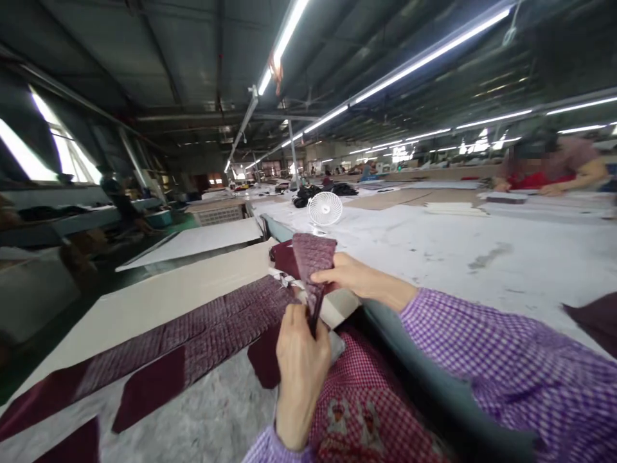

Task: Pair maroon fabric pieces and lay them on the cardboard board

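Note:
My right hand [349,280] pinches a maroon fabric piece [313,252] with a mottled, ribbed surface, thumb on the near face. The piece is held up off the table. My left hand [301,366] is closed at its lower end, where a dark narrow strip shows between the fingers; whether this strip is folded fabric or something else I cannot tell. Left of my hands, long maroon ribbed strips [212,328] lie flat with plain dark maroon ends. A plain maroon piece [265,357] lies beside my left wrist, partly covered by it.
A small white fan [324,209] stands beyond my hands. The white table [434,257] stretches to the right, with dark fabric [595,321] at its edge. A co-worker [549,161] leans over stacked pieces at the far right. A red checked apron [357,392] covers my lap.

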Available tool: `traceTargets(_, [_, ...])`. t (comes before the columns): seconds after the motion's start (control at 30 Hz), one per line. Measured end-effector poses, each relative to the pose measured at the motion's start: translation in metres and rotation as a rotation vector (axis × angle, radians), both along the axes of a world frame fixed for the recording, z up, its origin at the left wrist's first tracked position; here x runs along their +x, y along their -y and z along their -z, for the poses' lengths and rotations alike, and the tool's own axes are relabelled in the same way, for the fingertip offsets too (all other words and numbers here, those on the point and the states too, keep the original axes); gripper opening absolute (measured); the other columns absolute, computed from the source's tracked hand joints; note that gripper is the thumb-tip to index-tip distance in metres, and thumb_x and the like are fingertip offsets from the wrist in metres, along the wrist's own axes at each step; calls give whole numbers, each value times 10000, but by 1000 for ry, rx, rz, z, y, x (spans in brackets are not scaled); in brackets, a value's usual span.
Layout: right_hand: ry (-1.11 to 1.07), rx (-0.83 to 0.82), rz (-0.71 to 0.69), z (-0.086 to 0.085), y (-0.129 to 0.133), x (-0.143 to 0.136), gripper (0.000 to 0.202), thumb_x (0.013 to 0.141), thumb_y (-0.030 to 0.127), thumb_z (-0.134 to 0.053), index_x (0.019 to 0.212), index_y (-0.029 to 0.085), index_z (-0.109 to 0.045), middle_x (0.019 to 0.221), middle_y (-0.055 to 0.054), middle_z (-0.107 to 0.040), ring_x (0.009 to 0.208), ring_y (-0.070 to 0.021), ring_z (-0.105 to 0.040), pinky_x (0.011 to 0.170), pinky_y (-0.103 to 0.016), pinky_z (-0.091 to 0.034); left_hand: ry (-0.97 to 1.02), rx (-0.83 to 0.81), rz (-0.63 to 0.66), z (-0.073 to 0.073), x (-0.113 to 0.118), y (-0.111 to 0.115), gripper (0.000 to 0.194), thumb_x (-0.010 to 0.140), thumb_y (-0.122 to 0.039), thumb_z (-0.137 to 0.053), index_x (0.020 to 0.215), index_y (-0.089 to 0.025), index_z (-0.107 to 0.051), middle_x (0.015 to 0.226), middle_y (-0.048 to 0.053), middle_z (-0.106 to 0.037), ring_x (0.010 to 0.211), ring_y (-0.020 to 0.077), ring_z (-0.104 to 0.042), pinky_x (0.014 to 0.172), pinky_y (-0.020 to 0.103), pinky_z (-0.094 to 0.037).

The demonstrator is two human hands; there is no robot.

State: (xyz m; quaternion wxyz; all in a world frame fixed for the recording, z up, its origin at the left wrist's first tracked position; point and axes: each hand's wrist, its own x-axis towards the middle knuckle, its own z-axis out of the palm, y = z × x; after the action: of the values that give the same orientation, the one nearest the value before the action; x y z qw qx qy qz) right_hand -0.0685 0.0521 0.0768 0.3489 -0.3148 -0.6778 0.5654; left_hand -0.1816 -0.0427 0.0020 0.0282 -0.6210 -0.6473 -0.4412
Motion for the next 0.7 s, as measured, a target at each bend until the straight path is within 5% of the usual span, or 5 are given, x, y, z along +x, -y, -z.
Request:
traceTargets(0.1, [51, -147, 4, -12, -15, 72, 316, 601, 173, -673, 907, 138, -599, 851, -54, -657, 746, -166, -605, 688, -314, -509, -33, 0, 173, -20, 60, -7, 104, 816, -224, -506, 874, -149, -551, 1045, 140, -532, 977, 260, -546, 840, 400, -464])
traceTargets(0.27, [160, -159, -41, -15, -27, 177, 460, 590, 188, -701, 1038, 122, -618, 957, -95, -678, 830, -194, -623, 804, -334, -478, 1, -120, 548, -43, 133, -5, 378, 799, -525, -555, 874, -157, -601, 984, 126, -568, 975, 279, -548, 844, 412, -479])
traceTargets(0.37, [299, -170, -40, -4, -35, 220, 476, 585, 228, -713, 1039, 115, -626, 942, -97, -680, 831, -196, -618, 797, -322, -480, -15, -219, 705, -44, 161, -15, 357, 863, -458, -453, 895, -148, -627, 977, 127, -597, 950, 264, -573, 831, 389, -491])
traceTargets(0.53, [491, -219, 11, 17, -54, 256, 443, 573, 252, -717, 990, 117, -648, 893, -80, -677, 776, -171, -609, 705, -268, -487, -256, -345, 837, -31, 185, -43, 282, 757, -127, -464, 974, -138, -644, 1036, 128, -618, 931, 245, -603, 814, 347, -499])
traceTargets(0.7, [562, -167, -13, 32, -66, 260, 403, 547, 215, -691, 933, 103, -666, 832, -64, -679, 742, -173, -605, 674, -267, -497, -396, -232, 792, -17, 194, -58, 261, 771, -122, -476, 984, -166, -621, 1076, 104, -597, 945, 240, -576, 821, 374, -489])
